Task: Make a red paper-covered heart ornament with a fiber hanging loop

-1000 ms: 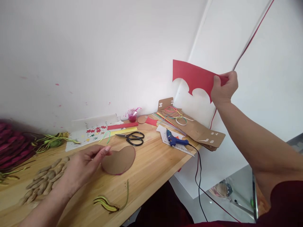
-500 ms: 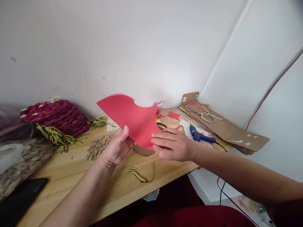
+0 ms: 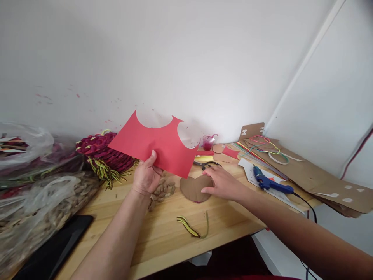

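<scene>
Right hand (image 3: 223, 183): moved off the red paper sheet (image 3: 157, 146) since before; now flat, fingers open, on the brown cardboard heart (image 3: 192, 189), centre of frame.
Left hand (image 3: 147, 175): alone grips the red paper sheet, smooth, two round cut-outs on its top edge, above centre-left.
Wooden table (image 3: 233, 223): pale, grainy; blue glue gun (image 3: 269, 183) at right.

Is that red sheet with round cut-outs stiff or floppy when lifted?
Probably light and fairly stiff: the left hand holds the red sheet by its lower edge alone, yet it stands nearly flat. Its narrow neck between the cut-outs might tear easily.
</scene>
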A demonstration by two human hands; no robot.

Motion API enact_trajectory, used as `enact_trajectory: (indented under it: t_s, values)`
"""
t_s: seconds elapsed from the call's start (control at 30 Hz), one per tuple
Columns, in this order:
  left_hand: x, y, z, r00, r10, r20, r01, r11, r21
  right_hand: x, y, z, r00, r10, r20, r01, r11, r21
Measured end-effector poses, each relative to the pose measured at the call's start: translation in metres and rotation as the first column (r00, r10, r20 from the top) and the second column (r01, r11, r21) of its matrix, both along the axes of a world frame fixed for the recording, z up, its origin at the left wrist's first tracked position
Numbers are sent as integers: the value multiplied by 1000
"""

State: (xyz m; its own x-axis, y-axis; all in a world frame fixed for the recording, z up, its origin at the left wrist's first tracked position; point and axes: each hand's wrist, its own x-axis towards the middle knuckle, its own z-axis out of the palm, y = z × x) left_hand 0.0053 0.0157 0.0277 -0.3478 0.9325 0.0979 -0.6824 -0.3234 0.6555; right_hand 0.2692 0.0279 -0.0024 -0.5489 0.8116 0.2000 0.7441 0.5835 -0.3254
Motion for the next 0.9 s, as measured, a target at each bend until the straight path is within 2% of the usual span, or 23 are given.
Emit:
enact_trajectory:
  t_s: [0.13,0.23,0.3,0.5,0.7,0.8,0.9]
  values:
    - [-3,1,2,998,2,69,-4,1000,22,-8,15,-7,997,-42,66,54,980,-190]
    - [-7,3,2,994,-40,104,37,999,29,-16,21,-2,993,-90,72,106,959,-264]
    - [-10,3,2,991,-55,120,52,998,28,-22,22,1,995,-78,68,95,951,-294]
    - [-12,3,2,992,-30,125,27,999,24,-31,16,5,994,37,100,-4,950,-311]
    - [-11,5,0,993,-32,110,31,999,15,-34,15,8,980,-17,201,63,972,-226]
    - [-12,6,-2,995,-26,93,23,999,27,-27,12,12,995,-52,83,70,969,-239]
    - [-13,7,-4,995,-44,92,42,999,25,-9,10,20,990,-10,-140,-37,942,-335]
